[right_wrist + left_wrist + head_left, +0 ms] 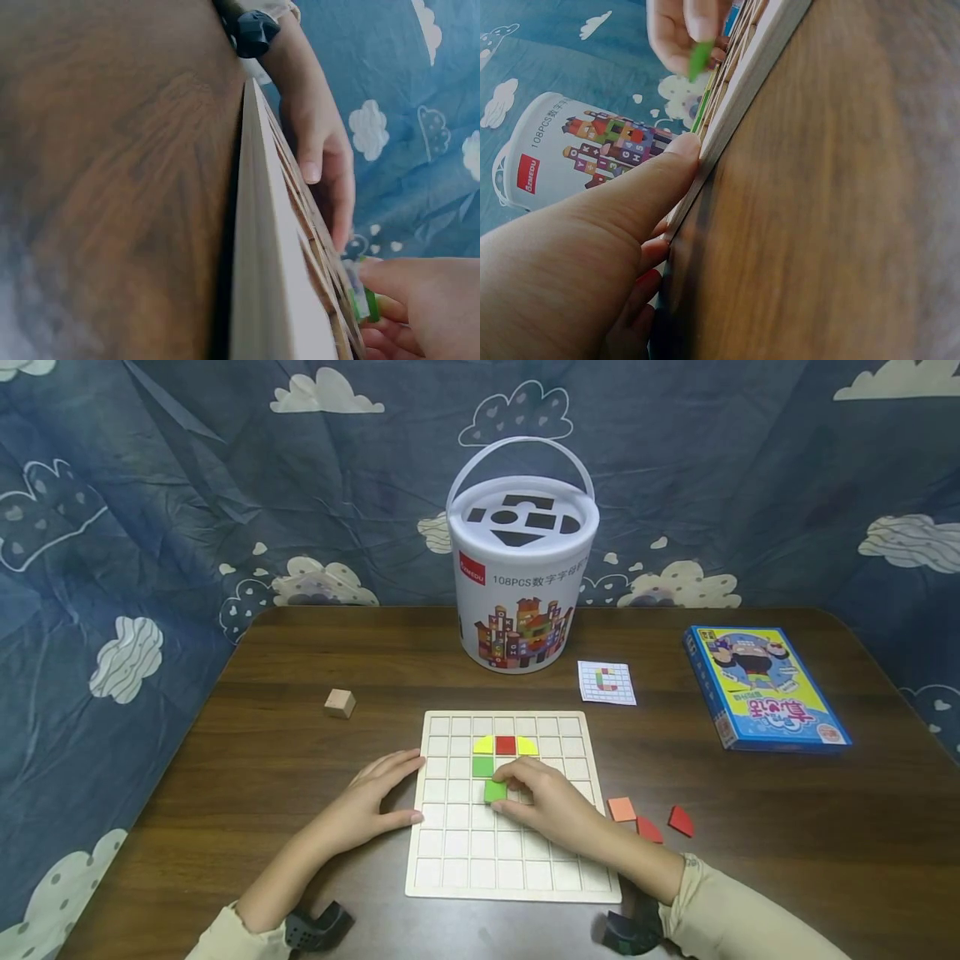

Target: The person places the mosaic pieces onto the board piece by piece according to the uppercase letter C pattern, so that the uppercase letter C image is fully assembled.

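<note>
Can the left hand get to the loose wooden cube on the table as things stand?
Probably yes. The left hand only rests on the grid board's left edge and holds nothing. The wooden cube sits beyond it on the same side, with only bare table between them.

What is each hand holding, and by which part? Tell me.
The right hand pinches a green square tile by its edges. The left hand holds nothing; it rests against the grid board.
</note>
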{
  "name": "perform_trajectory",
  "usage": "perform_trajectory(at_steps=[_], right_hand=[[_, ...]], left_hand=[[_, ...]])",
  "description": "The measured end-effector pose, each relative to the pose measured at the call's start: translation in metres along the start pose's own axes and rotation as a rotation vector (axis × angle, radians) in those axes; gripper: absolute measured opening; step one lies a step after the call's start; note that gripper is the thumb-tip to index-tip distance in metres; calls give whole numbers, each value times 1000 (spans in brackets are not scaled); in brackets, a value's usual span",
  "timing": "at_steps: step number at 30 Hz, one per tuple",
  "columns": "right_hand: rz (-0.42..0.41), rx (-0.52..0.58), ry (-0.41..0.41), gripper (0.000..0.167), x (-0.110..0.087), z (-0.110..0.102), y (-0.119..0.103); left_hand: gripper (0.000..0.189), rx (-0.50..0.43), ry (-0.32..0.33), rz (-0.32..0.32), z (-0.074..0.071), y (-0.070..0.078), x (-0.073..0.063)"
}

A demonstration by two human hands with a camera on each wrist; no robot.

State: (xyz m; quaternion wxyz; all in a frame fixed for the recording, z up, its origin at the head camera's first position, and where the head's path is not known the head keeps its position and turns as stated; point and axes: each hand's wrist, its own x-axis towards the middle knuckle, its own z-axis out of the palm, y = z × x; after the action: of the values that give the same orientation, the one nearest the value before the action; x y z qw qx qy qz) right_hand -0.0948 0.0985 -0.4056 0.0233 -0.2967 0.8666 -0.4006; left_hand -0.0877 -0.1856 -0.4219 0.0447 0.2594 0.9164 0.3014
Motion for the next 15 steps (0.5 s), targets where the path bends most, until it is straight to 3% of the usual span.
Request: perform_trajectory(at_steps=[15], right_hand=[[22, -126, 7, 27, 8, 10, 1]], left_hand=[[72, -2, 2, -7, -1, 1, 0]])
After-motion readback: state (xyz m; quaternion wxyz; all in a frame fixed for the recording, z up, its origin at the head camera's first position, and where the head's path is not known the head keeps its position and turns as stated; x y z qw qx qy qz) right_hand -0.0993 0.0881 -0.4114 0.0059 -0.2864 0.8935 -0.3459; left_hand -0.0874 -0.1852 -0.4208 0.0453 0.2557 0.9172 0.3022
